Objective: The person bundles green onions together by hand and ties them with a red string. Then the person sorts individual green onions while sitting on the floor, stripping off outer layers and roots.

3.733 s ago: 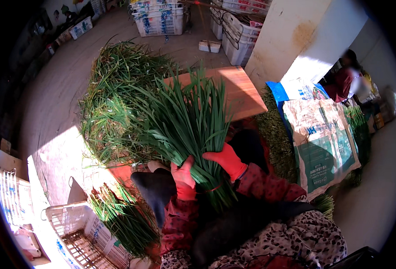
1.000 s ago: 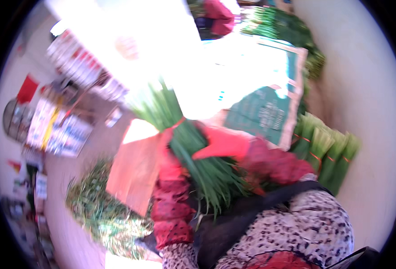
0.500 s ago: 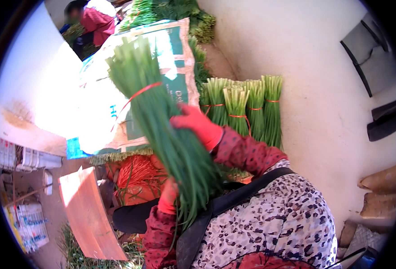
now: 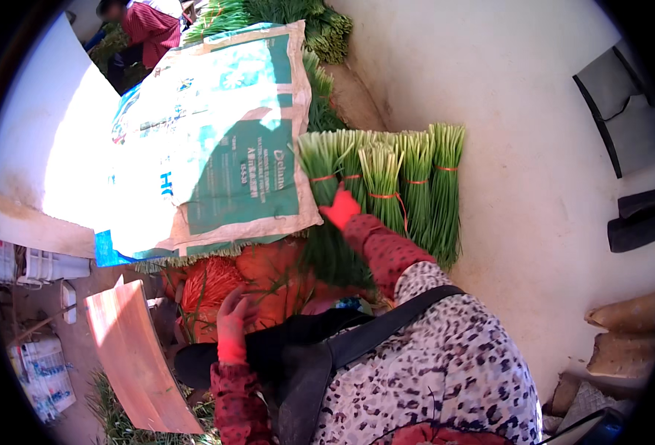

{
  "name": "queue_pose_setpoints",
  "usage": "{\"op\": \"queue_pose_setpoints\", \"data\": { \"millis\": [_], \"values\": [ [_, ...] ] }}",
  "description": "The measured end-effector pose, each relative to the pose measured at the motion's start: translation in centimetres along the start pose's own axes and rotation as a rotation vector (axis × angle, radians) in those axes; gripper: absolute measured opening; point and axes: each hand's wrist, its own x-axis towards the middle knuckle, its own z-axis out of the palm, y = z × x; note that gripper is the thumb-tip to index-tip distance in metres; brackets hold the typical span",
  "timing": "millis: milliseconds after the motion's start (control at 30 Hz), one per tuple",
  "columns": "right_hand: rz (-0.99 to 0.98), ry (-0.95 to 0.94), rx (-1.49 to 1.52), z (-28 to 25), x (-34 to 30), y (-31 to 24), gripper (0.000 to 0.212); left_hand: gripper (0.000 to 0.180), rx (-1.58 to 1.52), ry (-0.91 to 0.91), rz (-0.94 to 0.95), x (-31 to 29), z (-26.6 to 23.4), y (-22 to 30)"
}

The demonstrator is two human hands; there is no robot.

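My right hand (image 4: pixel 342 208), in a red glove, grips the side of a bunch of chives (image 4: pixel 320 152) just below its red tie. This bunch stands upright, pale cut ends up, at the left end of a row of tied chive bunches (image 4: pixel 415 185) against the wall. Its lower leaves are blurred and dark. Lower left, my left hand (image 4: pixel 236 311) is raised with its fingers apart, holding nothing. Close beyond it lies a heap of thin red ties (image 4: pixel 212 280) on orange-red sacking (image 4: pixel 264 271).
A green and white printed sack (image 4: pixel 231 200) covers a pile at centre left. A reddish board (image 4: pixel 140 356) leans by my left side, with loose green leaves beneath. White crates (image 4: pixel 53 265) stand far left. Another person (image 4: pixel 151 33) is at the far left corner. Shoes hang on the right wall.
The bunch of chives has gone from across my lap to the right, upright beside the row. My right hand moved with it; my left hand has let go and drawn left.
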Motion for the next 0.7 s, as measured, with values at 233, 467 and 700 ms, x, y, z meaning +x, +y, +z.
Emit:
{"op": "queue_pose_setpoints", "data": {
  "millis": [233, 467, 700],
  "values": [
    [-0.115, 0.022, -0.084, 5.0, 2.1, -0.8, 0.113, 0.040, -0.219, 0.179, 0.223, -5.3, -4.7, -1.1],
    [-0.596, -0.213, -0.713, -3.3, -1.3, -7.1, 0.040, 0.035, -0.063, 0.530, 0.393, -13.5, -7.6, -0.6],
    [-0.870, -1.081, -0.368, 7.3, -14.2, -7.6, 0.038, 0.033, -0.151, 1.088, 0.375, -24.1, -11.5, -9.1]
  ]
}}
